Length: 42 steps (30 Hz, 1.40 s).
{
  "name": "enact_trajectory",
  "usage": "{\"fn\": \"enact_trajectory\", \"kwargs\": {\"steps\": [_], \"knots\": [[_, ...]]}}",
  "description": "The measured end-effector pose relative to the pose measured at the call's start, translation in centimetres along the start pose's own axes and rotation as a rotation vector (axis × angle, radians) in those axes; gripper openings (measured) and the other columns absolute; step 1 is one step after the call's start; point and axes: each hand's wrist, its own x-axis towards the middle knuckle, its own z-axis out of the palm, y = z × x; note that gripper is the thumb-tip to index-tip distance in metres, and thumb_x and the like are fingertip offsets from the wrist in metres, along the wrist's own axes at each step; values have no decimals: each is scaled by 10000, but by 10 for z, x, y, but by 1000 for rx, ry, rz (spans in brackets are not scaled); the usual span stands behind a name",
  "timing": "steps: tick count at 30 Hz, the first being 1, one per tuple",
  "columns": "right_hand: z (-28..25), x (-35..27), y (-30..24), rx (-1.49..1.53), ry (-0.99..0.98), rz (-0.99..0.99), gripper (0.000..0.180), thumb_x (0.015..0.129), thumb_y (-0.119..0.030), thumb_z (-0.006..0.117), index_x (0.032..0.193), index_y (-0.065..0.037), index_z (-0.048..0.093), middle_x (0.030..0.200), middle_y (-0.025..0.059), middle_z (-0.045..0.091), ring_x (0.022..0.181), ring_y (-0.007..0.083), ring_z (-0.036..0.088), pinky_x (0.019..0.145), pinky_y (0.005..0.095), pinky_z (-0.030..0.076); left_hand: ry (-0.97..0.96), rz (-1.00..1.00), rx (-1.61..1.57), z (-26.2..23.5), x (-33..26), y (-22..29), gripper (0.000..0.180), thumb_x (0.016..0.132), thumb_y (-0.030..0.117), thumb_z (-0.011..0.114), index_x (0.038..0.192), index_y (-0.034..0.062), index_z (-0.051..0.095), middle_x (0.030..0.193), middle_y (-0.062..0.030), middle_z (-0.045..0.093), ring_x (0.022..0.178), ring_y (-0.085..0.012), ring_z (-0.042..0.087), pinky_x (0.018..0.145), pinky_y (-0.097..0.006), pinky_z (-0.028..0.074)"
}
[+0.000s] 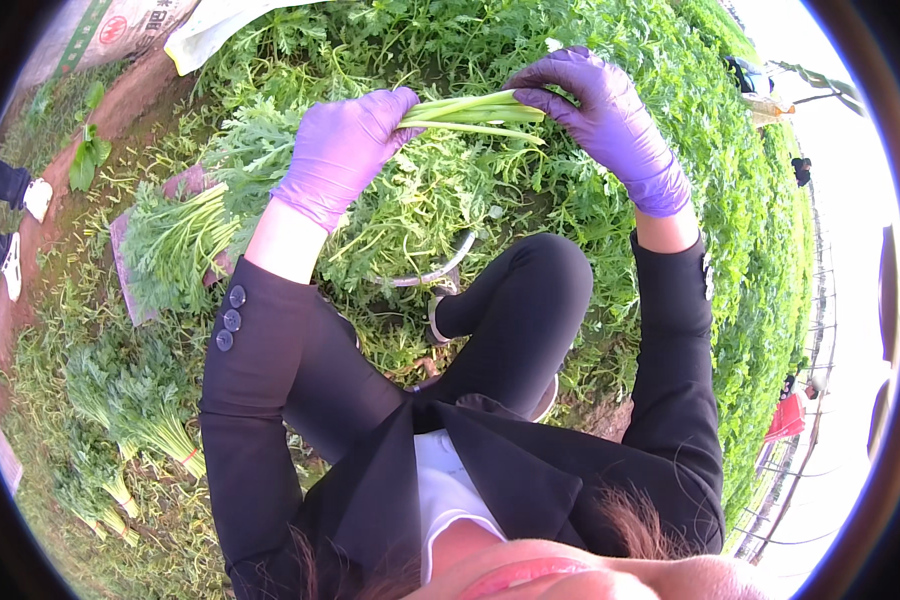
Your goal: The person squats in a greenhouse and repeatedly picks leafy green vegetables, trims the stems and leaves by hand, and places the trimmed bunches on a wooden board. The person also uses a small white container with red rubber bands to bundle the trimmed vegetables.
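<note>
Both my hands wear purple gloves and are raised over the plants. My left hand [345, 150] is closed round a bunch of leafy greens [460, 108]. Its pale green stems point right, and the feathery leaves hang out on the left side of the fist. At the stem ends, the fingers of my right hand [595, 120] are curled and pinch the tips. Below and left of my left hand, another heap of cut greens [185, 235] lies on a pinkish flat sheet [125, 255].
Tied bunches of greens [160, 410] lie on the ground at lower left. Growing plants [710, 250] fill the right side. A curved pale band [435, 275] sits by my foot. Another person's shoes [37, 200] show at far left, near a printed sack [100, 40].
</note>
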Motion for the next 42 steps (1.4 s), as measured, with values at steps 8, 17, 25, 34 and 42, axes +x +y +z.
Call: {"fn": "enact_trajectory", "kwargs": {"steps": [8, 17, 25, 34, 42], "knots": [[6, -18, 7, -39, 28, 128, 161, 908, -169, 673, 1023, -63, 711, 879, 110, 682, 815, 275, 654, 754, 367, 522, 51, 55, 120, 0, 1, -9, 353, 827, 244, 735, 1167, 210, 644, 1017, -29, 724, 793, -238, 715, 685, -331, 585], [22, -11, 36, 164, 76, 429, 518, 954, -395, 619, 1390, -124, 552, 1394, 123, 566, 1333, 259, 488, 1092, 387, 377, -6, 167, 326, -7, -3, -8, 391, 769, 116, 726, 1131, 233, 638, 883, 0, 669, 760, -213, 674, 699, -321, 559], [72, -19, -17, 1750, -1156, 562, 675, 977, -441, 566, 1450, 7, 389, 1241, 239, 621, 1062, 293, 672, 877, 395, 570, 340, 557, 303, -2, -3, -16, 262, 835, 193, 668, 1075, 264, 591, 732, 25, 476, 676, -147, 565, 620, -292, 478], [74, -38, -59, 1555, -429, 638, 324, 994, -145, 570, 1252, 50, 541, 797, 59, 656, 549, 78, 570, 497, 182, 463, 273, 194, 245, -16, -2, -9, 730, 724, 81, 776, 1390, 242, 524, 1212, -67, 600, 1144, -257, 574, 1103, -450, 374], [103, -14, -74, 1072, -218, 574, 197, 999, -137, 586, 1170, -39, 583, 774, 3, 639, 563, 43, 545, 530, 184, 459, -385, -745, -1864, -14, -10, 10, 428, 915, 409, 696, 1140, 45, 670, 1030, -73, 694, 894, -158, 646, 816, -295, 517]]}}
